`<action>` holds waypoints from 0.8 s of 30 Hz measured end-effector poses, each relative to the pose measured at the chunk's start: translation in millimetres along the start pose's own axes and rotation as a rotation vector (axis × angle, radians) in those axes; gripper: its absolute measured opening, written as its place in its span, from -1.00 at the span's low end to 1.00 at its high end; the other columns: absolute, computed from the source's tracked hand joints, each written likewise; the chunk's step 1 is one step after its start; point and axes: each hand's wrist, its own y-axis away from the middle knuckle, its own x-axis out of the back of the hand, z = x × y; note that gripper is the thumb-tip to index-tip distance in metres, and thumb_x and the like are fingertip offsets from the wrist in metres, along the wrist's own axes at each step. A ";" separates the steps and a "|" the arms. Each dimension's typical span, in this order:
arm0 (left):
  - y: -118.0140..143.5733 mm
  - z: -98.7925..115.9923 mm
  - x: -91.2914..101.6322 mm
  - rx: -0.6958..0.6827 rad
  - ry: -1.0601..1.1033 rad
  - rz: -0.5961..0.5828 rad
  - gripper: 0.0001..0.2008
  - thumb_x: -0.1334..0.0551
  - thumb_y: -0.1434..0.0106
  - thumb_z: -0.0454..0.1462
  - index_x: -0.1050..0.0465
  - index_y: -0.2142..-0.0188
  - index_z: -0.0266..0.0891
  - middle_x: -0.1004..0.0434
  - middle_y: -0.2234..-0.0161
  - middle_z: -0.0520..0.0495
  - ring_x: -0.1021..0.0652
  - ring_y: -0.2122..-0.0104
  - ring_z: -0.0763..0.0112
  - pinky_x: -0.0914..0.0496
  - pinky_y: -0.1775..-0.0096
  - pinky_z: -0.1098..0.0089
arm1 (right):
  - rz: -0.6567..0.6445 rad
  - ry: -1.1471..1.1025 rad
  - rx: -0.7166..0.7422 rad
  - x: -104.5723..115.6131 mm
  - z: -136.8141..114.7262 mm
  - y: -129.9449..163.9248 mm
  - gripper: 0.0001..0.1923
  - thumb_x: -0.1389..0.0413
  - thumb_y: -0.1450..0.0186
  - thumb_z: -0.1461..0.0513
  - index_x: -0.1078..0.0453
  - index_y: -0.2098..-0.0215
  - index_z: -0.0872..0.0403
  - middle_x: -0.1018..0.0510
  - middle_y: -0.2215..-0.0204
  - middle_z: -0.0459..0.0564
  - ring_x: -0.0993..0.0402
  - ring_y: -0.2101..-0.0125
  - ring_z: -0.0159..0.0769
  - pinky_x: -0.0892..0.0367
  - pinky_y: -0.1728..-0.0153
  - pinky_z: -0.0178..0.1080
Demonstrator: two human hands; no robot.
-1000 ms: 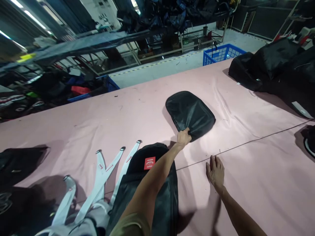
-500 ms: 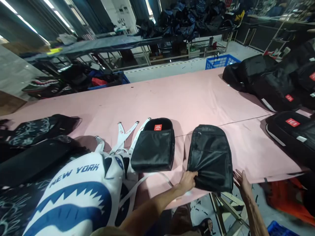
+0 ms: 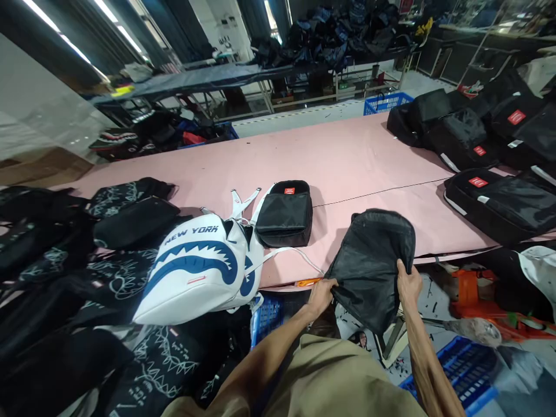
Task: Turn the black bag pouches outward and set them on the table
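Black nylon backpack (image 3: 369, 263) hanging half off pink tabletop (image 3: 347, 156) edge, gripped by both hands: left hand (image 3: 320, 294), right hand (image 3: 408, 285); not yet clear.

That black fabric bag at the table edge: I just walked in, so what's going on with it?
A person holds the floppy black fabric bag in both hands, left hand at its lower corner, right hand on its side, each grip closed on the cloth. It hangs half over the edge of the pink cloth-covered table. A white shark-mouth backpack lies to the left.
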 end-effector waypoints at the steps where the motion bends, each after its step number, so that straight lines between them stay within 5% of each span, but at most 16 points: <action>1: -4.8 2.3 7.1 -0.015 0.007 0.029 -0.34 -0.09 -0.20 -0.58 -0.67 -0.17 -0.16 -0.76 -0.12 -0.14 -0.68 -0.17 0.15 -0.50 -0.25 0.18 | 0.042 -0.046 0.039 4.8 -17.8 6.1 -0.12 -0.11 -0.23 -0.45 -0.68 0.15 0.15 -0.77 0.23 0.33 -0.65 0.14 0.21 -0.46 0.00 0.05; 5: -27.8 34.7 37.3 -0.127 0.177 0.135 -0.30 -0.08 -0.26 -0.56 -0.59 -0.32 -0.18 -0.63 -0.34 -0.15 -0.58 -0.34 0.23 -0.39 -0.43 0.16 | 0.219 -0.240 0.168 13.1 -68.6 37.2 -0.20 -0.18 -0.36 -0.34 -0.68 -0.02 0.21 -0.78 0.09 0.28 -0.65 0.07 0.09 -0.48 -0.09 -0.01; 8: -39.4 79.4 60.8 -0.219 0.545 0.233 -0.46 -0.15 -0.53 -0.30 -0.44 -0.46 -0.17 -0.53 -0.43 -0.20 -0.54 -0.40 0.18 -0.37 -0.46 0.09 | 0.204 -0.242 0.252 3.1 -66.8 66.6 -0.22 -0.20 -0.40 -0.28 -0.62 -0.15 0.21 -0.75 -0.04 0.30 -0.64 -0.03 0.08 -0.48 -0.19 0.03; 11: -44.7 119.0 83.8 -0.228 0.821 0.281 -0.34 -0.10 -0.64 0.06 -0.22 -0.58 -0.15 -0.31 -0.57 -0.22 -0.38 -0.53 0.12 -0.31 -0.50 0.08 | -0.057 -0.151 0.360 -10.1 -40.6 93.4 -0.27 -0.19 -0.42 -0.24 -0.58 -0.22 0.17 -0.69 -0.17 0.32 -0.62 -0.16 0.10 -0.47 -0.27 0.11; 15: -49.9 132.7 103.0 -0.169 0.763 0.328 0.02 -0.35 -0.49 0.15 0.10 -0.68 -0.12 -0.07 -0.65 -0.27 -0.23 -0.60 0.02 -0.16 -0.57 0.03 | -0.536 -0.066 0.408 0.0 -25.4 108.8 -0.39 -0.18 -0.43 -0.20 -0.66 -0.16 0.04 -0.73 -0.16 0.21 -0.66 -0.19 0.11 -0.55 -0.23 0.14; 17: -53.3 127.0 104.8 -0.184 0.733 0.385 -0.13 -0.27 -0.56 0.11 0.00 -0.65 -0.13 -0.15 -0.63 -0.25 -0.27 -0.58 0.08 -0.16 -0.57 0.06 | -0.442 -0.072 0.362 18.2 -45.0 104.9 -0.44 -0.14 -0.48 -0.18 -0.69 -0.10 0.02 -0.76 -0.11 0.20 -0.68 -0.14 0.10 -0.58 -0.20 0.14; 19: -56.5 121.1 102.1 -0.217 0.748 0.416 -0.36 -0.09 -0.65 0.07 -0.23 -0.56 -0.14 -0.32 -0.56 -0.23 -0.35 -0.54 0.15 -0.20 -0.55 0.10 | -0.180 -0.075 0.375 35.2 -81.9 95.4 -0.44 -0.12 -0.53 -0.17 -0.66 -0.17 0.03 -0.74 -0.14 0.21 -0.66 -0.15 0.06 -0.55 -0.24 0.14; 21: -59.3 117.3 96.4 -0.240 0.752 0.400 -0.43 -0.07 -0.65 0.06 -0.37 -0.45 -0.17 -0.47 -0.47 -0.24 -0.44 -0.47 0.13 -0.28 -0.51 0.10 | -0.018 -0.007 0.529 40.8 -126.0 84.5 -0.40 -0.16 -0.54 -0.17 -0.56 -0.32 0.02 -0.63 -0.29 0.22 -0.56 -0.27 0.05 -0.44 -0.36 0.17; 24: -63.0 106.3 85.6 -0.254 0.725 0.377 -0.45 -0.08 -0.64 0.07 -0.43 -0.39 -0.19 -0.56 -0.39 -0.26 -0.53 -0.39 0.12 -0.38 -0.43 0.13 | -0.001 0.222 0.793 19.6 -178.7 73.3 -0.21 -0.17 -0.53 -0.21 -0.37 -0.51 0.08 -0.37 -0.51 0.29 -0.26 -0.50 0.15 -0.22 -0.51 0.25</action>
